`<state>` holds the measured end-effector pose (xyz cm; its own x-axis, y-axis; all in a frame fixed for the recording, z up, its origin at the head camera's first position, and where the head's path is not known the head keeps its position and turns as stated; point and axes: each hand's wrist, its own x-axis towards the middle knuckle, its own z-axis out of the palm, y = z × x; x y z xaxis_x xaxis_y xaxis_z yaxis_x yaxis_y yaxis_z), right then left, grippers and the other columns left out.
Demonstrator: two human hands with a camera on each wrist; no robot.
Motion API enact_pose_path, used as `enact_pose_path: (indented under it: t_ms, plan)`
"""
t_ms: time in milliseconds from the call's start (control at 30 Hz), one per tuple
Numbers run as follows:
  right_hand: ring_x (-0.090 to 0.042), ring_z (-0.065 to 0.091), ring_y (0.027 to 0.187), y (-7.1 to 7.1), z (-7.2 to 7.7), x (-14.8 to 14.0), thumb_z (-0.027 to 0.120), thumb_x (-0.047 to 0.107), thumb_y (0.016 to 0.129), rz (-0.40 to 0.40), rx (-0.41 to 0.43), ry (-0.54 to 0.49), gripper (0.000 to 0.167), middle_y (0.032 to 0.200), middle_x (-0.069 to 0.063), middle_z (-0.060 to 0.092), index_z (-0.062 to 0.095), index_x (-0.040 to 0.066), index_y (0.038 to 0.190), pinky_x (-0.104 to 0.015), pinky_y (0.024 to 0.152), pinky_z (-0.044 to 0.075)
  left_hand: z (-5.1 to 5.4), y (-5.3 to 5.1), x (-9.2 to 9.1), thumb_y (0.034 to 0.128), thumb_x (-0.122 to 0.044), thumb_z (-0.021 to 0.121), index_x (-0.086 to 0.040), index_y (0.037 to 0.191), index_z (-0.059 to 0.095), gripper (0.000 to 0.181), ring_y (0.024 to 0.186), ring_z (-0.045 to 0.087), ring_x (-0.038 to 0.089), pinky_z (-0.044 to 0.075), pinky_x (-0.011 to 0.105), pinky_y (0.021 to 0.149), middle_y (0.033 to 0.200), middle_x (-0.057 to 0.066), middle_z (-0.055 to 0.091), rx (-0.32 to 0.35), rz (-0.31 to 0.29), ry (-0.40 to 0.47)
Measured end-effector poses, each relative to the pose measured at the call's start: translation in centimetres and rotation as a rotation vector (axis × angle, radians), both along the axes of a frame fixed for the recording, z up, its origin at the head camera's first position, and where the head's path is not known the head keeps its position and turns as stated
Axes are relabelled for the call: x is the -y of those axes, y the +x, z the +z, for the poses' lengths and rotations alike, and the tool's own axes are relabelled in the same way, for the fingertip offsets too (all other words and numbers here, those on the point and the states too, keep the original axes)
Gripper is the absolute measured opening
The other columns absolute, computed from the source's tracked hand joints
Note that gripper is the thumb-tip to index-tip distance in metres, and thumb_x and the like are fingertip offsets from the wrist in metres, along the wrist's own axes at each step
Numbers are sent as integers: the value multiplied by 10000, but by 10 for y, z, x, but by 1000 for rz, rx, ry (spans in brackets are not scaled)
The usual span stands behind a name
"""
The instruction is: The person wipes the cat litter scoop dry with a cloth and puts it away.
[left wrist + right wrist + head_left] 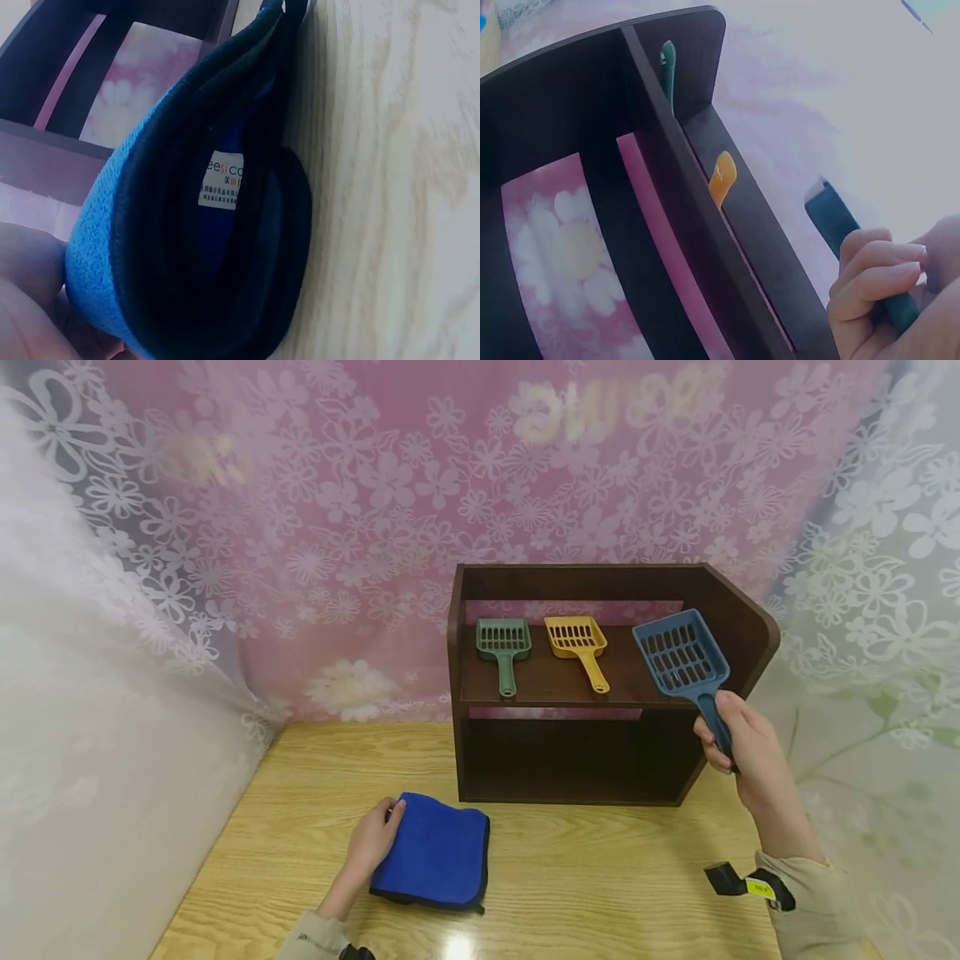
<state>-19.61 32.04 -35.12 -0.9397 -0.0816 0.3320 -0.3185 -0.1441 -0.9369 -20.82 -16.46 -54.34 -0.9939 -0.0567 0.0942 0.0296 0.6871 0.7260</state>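
My right hand (pixel 746 752) grips the handle of a blue litter scoop (pixel 682 652), its slotted head tilted up in front of the shelf's right end. The right wrist view shows the curled fingers (pixel 877 274) round the dark handle (pixel 832 217). On the table's left part, my left hand (pixel 372 837) pinches the near-left edge of a folded blue cloth (pixel 438 852) with black edging. Seen from the left wrist, the cloth (pixel 94 247) bulges open along its folds, and a white printed label (pixel 221 180) shows inside.
A dark brown two-level shelf (pixel 570 760) stands on the wooden table (pixel 600 877). On its upper level lie a green litter scoop (pixel 504 643) and a yellow litter scoop (pixel 577 639), handles toward me. Flowered curtains (pixel 337 527) hang behind and at both sides.
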Motion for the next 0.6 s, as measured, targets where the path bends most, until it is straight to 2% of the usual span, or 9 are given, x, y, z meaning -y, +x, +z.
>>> enact_pose_path:
  t_ms: [133,300,400,533,600]
  plan:
    - [-143,295,440,-18,9,3,386,287,1111,-13,57,10,254,699,5,502,446,44,1064,-334,453,179,0,3,5,1074,-245,508,1,1060,663,291,628,457,158,361,310,580,724,14,514,11,-6,15]
    - [-74,411,452,-40,17,2,390,317,1107,-61,125,67,306,730,15,557,438,15,1124,-238,438,327,0,6,11,1077,-240,499,10,1049,660,299,629,457,155,358,306,583,723,17,520,7,-5,12]
    - [-77,427,473,-51,20,-2,358,324,1112,-81,166,162,339,756,26,572,425,1,1188,-220,458,376,-1,7,14,1075,-254,500,11,1030,659,312,627,468,157,365,307,582,727,20,540,-13,-7,12]
    - [-71,440,508,-65,25,-5,275,306,1122,-101,237,341,417,809,60,569,356,-55,1314,-216,487,414,-2,11,17,1071,-266,496,1,960,647,326,608,463,151,364,310,567,705,7,534,-58,-15,2]
    - [-64,440,520,-71,27,-6,238,299,1123,-97,267,426,457,831,79,561,316,-77,1371,-219,499,424,-3,11,19,1067,-263,501,-8,940,646,319,610,470,149,373,318,568,702,0,539,-59,-13,-3]
